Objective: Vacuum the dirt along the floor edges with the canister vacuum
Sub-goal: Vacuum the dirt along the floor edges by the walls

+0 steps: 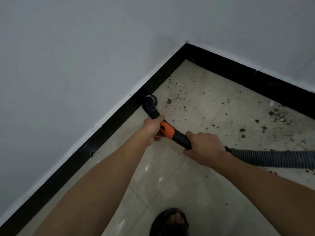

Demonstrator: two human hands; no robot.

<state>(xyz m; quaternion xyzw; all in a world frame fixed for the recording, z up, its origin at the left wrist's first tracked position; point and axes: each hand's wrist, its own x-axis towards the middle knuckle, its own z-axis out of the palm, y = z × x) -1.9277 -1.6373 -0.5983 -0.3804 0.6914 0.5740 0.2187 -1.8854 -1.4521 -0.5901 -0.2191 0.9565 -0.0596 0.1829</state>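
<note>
A black vacuum wand with an orange collar [167, 131] points at the left wall's black skirting. Its round brush nozzle [150, 99] sits on the tile right against that skirting. My left hand [153, 129] grips the wand just ahead of the orange collar. My right hand [205, 148] grips the black handle behind it, where the ribbed grey hose [272, 158] leaves to the right. Brown dirt crumbs [179, 97] lie scattered on the beige tiles beyond the nozzle, toward the corner. The canister itself is out of view.
Black skirting [105, 128] runs along both white walls and meets at the corner [186, 46]. Larger dirt clumps [276, 116] lie by the right wall. My sandalled foot [169, 222] stands at the bottom edge. A small white scrap [271, 103] lies near the right skirting.
</note>
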